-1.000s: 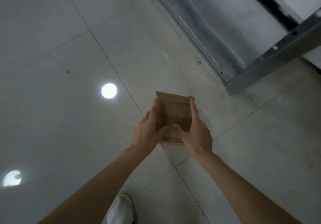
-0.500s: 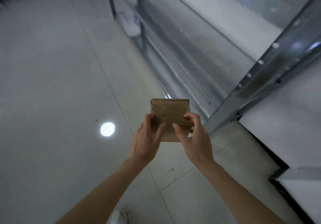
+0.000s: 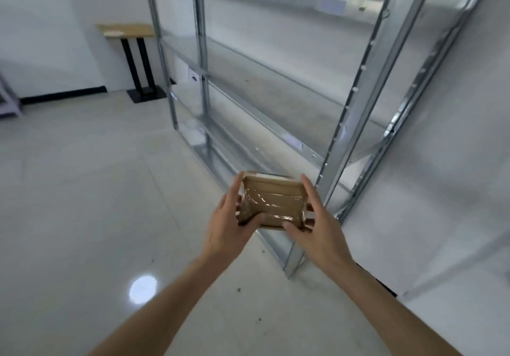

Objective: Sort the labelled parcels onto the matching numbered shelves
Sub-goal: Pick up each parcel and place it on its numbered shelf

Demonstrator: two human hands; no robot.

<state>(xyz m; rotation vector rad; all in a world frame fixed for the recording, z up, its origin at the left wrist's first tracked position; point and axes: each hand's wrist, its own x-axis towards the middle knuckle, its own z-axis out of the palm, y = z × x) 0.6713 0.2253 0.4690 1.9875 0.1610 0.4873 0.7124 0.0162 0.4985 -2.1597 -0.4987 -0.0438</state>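
Now both hands, left [image 3: 230, 224] and right [image 3: 317, 227], clamp the small brown tape-wrapped cardboard parcel [image 3: 271, 202] before the bare grey metal shelving rack [image 3: 356, 101]. Carrying step; next, find its label and matching shelf.

The metal shelf rack [image 3: 356, 112] stands on the pale tiled floor [image 3: 82, 190]. A small wooden-topped table [image 3: 127, 30] stands on the floor beside the rack.

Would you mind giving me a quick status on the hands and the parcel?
Left hand and right hand both grip the parcel. Parcel held before the metal shelving, not yet shelved. Nothing in the way.
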